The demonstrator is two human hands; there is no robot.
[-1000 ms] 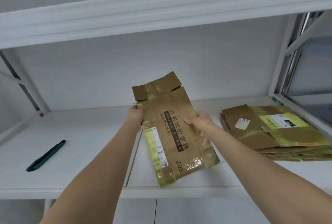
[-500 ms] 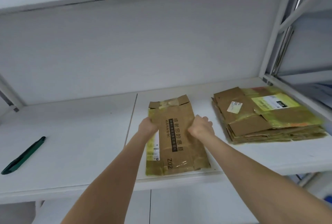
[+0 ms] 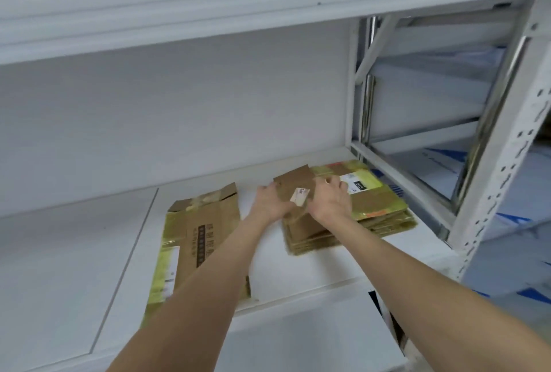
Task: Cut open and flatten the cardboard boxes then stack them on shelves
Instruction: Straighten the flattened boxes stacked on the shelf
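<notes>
Once I had let go of the flattened box [image 3: 202, 240], it lay flat on the white shelf [image 3: 74, 252], its open flaps toward the back wall and its near end under my left forearm. Half a second earlier both hands had been pressing it down. Both had now crossed to the stack of flattened boxes [image 3: 366, 210] just beside it on the right, a strip of bare shelf between the two. My left hand [image 3: 269, 201] met the stack's left edge at the raised top flap; whether its fingers curled under the cardboard I could not tell. My right hand [image 3: 329, 200] rested on top, fingers loosely spread and laid flat, pinching nothing. I judged the flattening of this box done and the stacking not: either the pile wanted squaring first, or it was about to be lifted onto the new sheet. As for writing, the loose box carried a dark printed band of pale characters, too smeared to read. The white label [image 3: 359, 182] on the stack's yellow-green tape bore a black block that might read "010", though I would not swear to it. A small sticker [image 3: 299, 194] between my hands showed reddish print I could not make out.
</notes>
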